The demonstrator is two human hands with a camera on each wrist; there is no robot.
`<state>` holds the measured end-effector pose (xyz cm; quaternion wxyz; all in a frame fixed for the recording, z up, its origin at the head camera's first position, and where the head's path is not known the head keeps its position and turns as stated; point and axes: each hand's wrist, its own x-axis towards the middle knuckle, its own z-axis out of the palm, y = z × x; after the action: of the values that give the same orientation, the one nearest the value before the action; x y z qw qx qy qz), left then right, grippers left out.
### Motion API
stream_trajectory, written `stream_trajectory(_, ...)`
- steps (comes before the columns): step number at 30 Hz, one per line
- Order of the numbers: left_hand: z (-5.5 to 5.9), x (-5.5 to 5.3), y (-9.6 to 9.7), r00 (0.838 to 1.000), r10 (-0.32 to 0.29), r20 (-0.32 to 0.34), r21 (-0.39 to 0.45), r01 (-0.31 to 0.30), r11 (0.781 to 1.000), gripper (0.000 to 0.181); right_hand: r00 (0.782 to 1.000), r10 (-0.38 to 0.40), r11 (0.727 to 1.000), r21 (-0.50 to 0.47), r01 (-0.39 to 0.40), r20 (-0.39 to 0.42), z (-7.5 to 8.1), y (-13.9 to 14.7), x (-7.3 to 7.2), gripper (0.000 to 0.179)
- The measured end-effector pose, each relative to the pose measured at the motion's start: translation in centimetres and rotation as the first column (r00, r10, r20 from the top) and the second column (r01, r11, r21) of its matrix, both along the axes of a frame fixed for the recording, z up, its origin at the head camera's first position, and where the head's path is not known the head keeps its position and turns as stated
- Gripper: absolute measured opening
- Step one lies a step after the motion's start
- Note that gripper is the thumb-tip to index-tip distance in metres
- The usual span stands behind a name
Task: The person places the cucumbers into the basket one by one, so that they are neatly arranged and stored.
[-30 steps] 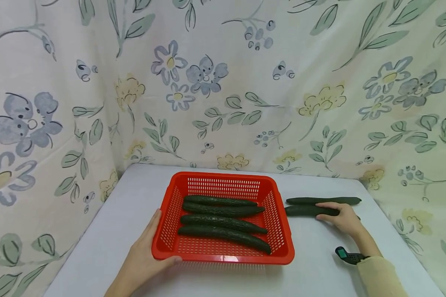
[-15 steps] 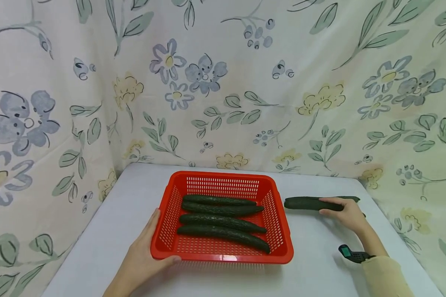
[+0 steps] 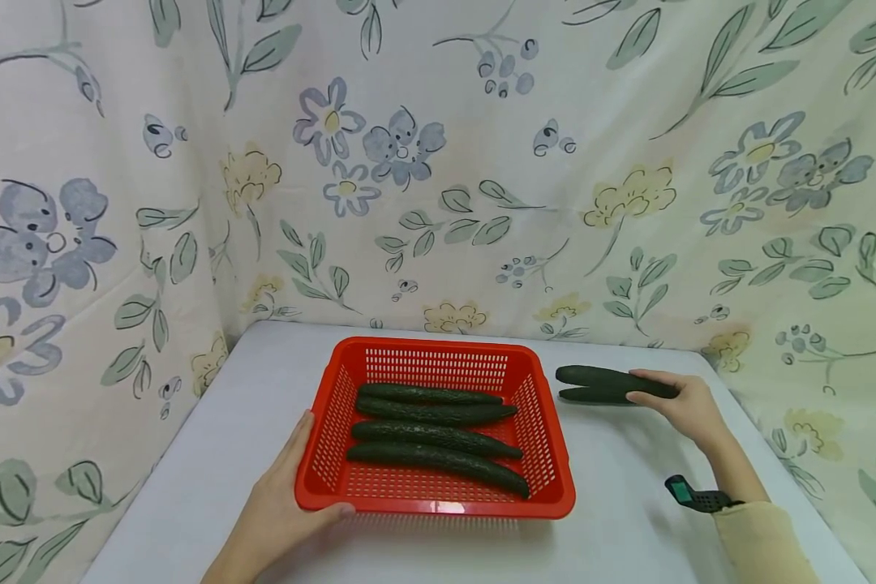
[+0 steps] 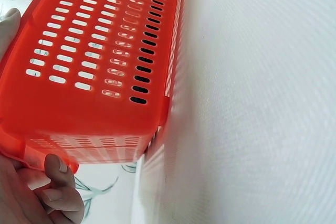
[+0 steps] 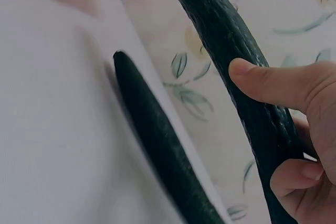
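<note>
My right hand [image 3: 689, 407] grips a dark green cucumber [image 3: 594, 376], thumb on one side and fingers on the other. In the right wrist view that cucumber [image 5: 223, 30] is raised off the table. A second cucumber [image 3: 591, 396] lies on the table just beneath it, partly hidden by the held one in the head view. To the left stands a red plastic basket [image 3: 438, 508] with slotted walls, and several cucumbers [image 3: 438, 439] lie lengthwise inside. My left hand [image 3: 273, 503] holds the basket's front left corner, its fingers [image 4: 63, 198] curled by the rim.
Everything stands on a white table [image 3: 212, 438]. A floral curtain [image 3: 467, 162] hangs behind it and along both sides. A black watch-like device [image 3: 697, 496] is on my right wrist, by the pale yellow sleeve [image 3: 762, 539].
My right hand has lifted one cucumber off the table and moved it up and back, so it now passes over the other one. The left hand and basket have stayed in place.
</note>
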<state>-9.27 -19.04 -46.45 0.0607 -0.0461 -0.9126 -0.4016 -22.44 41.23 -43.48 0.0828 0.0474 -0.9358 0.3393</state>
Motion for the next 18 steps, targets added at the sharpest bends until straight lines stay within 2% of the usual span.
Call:
stream_trajectory(7,0.1,0.1,0.0,1.000,0.000,0.006,0.002,0.000,1.000,0.138,1.000,0.000,1.000,-0.021,0.000,-0.011,2.5,-2.1,0.3,0.054)
stream_trajectory(18,0.1,0.1,-0.1,1.000,-0.002,-0.006,-0.001,0.002,1.000,0.138,0.998,0.021,0.998,-0.066,-0.025,-0.054,5.0,-5.2,0.5,0.054)
